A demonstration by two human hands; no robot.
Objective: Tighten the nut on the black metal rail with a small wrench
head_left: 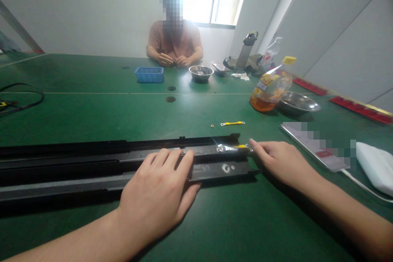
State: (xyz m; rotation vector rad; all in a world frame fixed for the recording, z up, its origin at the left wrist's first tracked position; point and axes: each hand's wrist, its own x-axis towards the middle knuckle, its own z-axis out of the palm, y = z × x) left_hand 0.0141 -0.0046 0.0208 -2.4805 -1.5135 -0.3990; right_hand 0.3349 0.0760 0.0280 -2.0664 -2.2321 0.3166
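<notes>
Long black metal rails [101, 159] lie side by side across the table in front of me. My left hand [156, 184] grips the nearer rails from above, fingers over the top and thumb along the near side. At the rails' right end, a silver wrench [229, 147] has its ring end over a fastening point on the middle rail. My right hand [276, 159] pinches the wrench's other end. Part of a yellow wire shows beside the wrench. Behind the rails lie a short yellow wire with ring terminals [233, 123] and a small brass-coloured ring [212, 125].
A phone [310, 147] with a white cable and a white block [376, 168] lie right of my right hand. Farther back stand an orange drink bottle [270, 88], a metal bowl [297, 104] and a blue basket [149, 75]. A person [175, 45] sits opposite.
</notes>
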